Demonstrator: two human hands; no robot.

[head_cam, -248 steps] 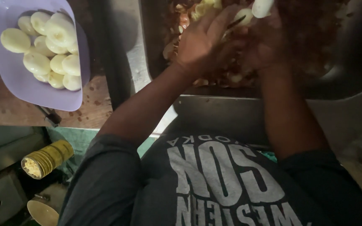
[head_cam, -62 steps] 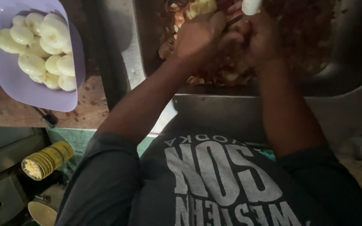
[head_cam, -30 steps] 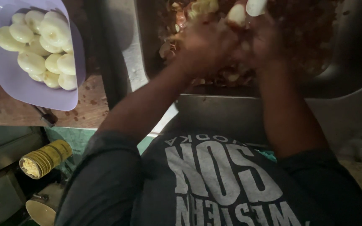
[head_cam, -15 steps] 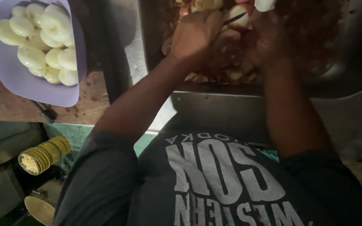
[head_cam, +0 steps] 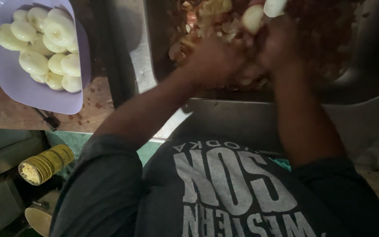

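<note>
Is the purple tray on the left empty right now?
No, the purple tray holds a pile of peeled pale potatoes.

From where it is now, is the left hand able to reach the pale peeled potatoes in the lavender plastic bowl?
Probably yes. The left hand is over the metal sink of peelings, and the lavender plastic bowl of pale peeled potatoes sits to its left with only a bare sink rim between.

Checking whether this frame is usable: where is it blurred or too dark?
Head view: both hands, left and right, are motion-blurred over the dim sink; the peeled potatoes in the lilac tray stay sharp and brighter.
</note>
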